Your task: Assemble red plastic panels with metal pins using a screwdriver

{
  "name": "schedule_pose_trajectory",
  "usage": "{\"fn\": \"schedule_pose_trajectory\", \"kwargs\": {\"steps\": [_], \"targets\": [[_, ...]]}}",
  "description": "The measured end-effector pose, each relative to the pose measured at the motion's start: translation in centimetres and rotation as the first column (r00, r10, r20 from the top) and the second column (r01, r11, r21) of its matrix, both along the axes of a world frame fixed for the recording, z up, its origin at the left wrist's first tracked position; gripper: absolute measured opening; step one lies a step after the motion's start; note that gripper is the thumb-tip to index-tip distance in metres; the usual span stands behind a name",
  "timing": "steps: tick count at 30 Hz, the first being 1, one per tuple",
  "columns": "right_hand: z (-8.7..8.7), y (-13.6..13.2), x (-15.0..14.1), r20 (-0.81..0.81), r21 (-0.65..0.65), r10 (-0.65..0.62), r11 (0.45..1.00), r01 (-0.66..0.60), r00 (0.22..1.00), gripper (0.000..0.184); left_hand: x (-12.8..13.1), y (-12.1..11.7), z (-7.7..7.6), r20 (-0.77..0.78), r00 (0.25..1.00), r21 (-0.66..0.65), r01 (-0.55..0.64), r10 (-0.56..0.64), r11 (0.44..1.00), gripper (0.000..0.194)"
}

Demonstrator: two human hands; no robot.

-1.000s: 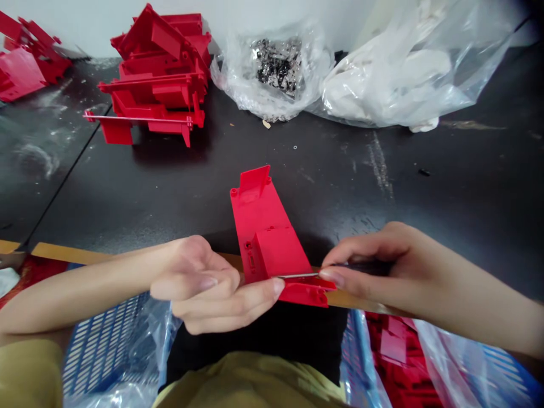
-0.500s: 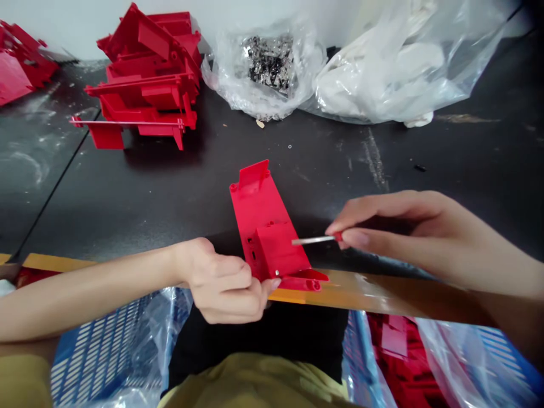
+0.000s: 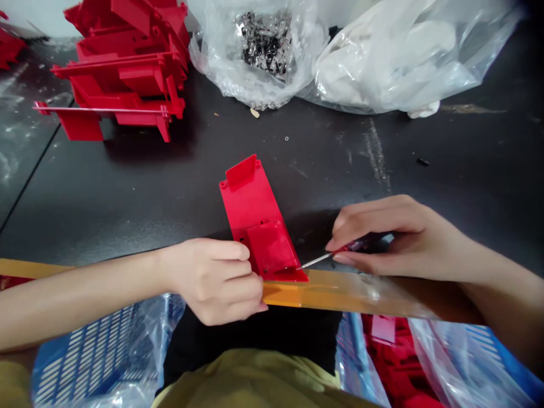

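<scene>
Right fingers [image 3: 365, 218] pinch screwdriver [image 3: 317, 260] | left fingers [image 3: 229, 272] grip red plastic housing [image 3: 250, 204] | dark tabletop [image 3: 425, 181] (white-scuffed) | bagged metal parts [image 3: 266, 45] beyond

Stack of red moulded plastic housings [image 3: 123, 73] stands on the dark tabletop [image 3: 127, 187], far left; further red pieces [image 3: 7, 51] lie at the corner. Clear plastic bag [image 3: 216, 62] holds small metal parts [image 3: 266, 45], and it touches a second clear bag [image 3: 463, 62] of white items [image 3: 382, 56]. Small washer [image 3: 287, 138] and black fragment [image 3: 423, 162] lie on the surface, which is scuffed with pale marks. Amber tape [image 3: 340, 292] runs along the table edge. Below it are two blue slatted crates [image 3: 85, 362] [image 3: 505, 357] lined with clear plastic; the right one contains red parts [image 3: 382, 334].
</scene>
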State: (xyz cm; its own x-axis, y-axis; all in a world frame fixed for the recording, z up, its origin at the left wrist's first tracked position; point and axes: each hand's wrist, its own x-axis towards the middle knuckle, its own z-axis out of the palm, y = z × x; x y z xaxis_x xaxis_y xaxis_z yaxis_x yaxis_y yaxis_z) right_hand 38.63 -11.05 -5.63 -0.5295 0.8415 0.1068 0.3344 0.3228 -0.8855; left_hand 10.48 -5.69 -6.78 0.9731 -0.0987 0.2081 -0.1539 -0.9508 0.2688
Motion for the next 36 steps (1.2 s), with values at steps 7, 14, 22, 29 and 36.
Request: {"fn": "schedule_pose_trajectory", "kwargs": {"steps": [7, 14, 22, 29, 36], "targets": [[-0.5, 0.1, -0.2, 0.014, -0.018, 0.083, 0.996, -0.083, 0.996, 0.01, 0.4, -1.0, 1.5, 0.047, 0.816, -0.286, -0.541, 0.576, 0.791, 0.024], [-1.0, -0.1, -0.6, 0.056, 0.083, 0.097, 0.991, -0.101, 0.994, 0.007, 1.6, -0.4, 2.5, -0.233, 0.818, -0.358, -0.575, 0.525, 0.736, 0.038], [-1.5, -0.9, -0.7, 0.219, 0.251, 0.081, 0.958, -0.137, 0.972, 0.008, 2.9, 0.7, 4.1, -0.362, 0.784, -0.145, -0.581, 0.504, 0.801, 0.051], [-2.3, -1.5, -1.0, 0.28, 0.396, 0.0, 0.911, -0.115, 0.96, 0.012, 4.4, 0.8, 4.6, -0.386, 0.733, 0.155, -0.547, 0.56, 0.823, 0.05], [-2.5, -1.8, -1.2, 0.257, 0.338, -0.011, 0.938, -0.08, 0.966, 0.014, 4.8, 0.8, 4.7, -0.352, 0.752, 0.153, -0.541, 0.557, 0.827, 0.038]]}}
